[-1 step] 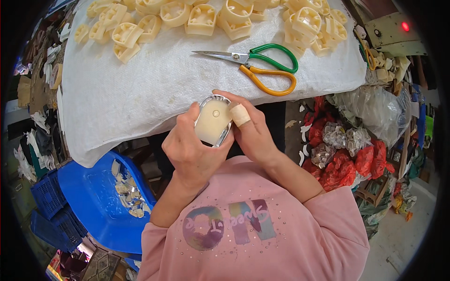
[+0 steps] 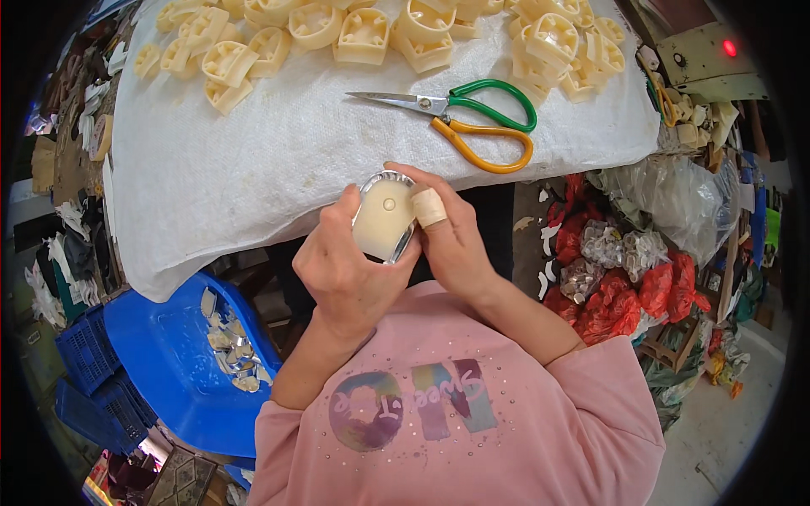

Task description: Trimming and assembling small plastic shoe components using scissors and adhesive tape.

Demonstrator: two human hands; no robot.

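Note:
Between my hands, just in front of the table edge, is a small cream D-shaped plastic piece with a shiny silver rim [image 2: 381, 223]. A small raised round dot sits near its middle. My left hand [image 2: 348, 261] wraps the piece's left and lower side, fingers curled under it. My right hand [image 2: 456, 240] grips the right and top edge. Its thumb, bound in beige tape [image 2: 428, 207], presses against the rim. The underside of the piece is hidden. Scissors [image 2: 434, 104] with one green and one orange handle lie on the white cloth beyond my hands, blades pointing left.
The white woven cloth [image 2: 253, 160] covers the table. Many cream plastic parts [image 2: 363, 38] are heaped at its far side. A blue basin [image 2: 169, 363] at lower left holds silver-rimmed pieces [image 2: 234, 341]. Red bags [image 2: 607, 304] and clear plastic sheeting [image 2: 675, 198] lie at right.

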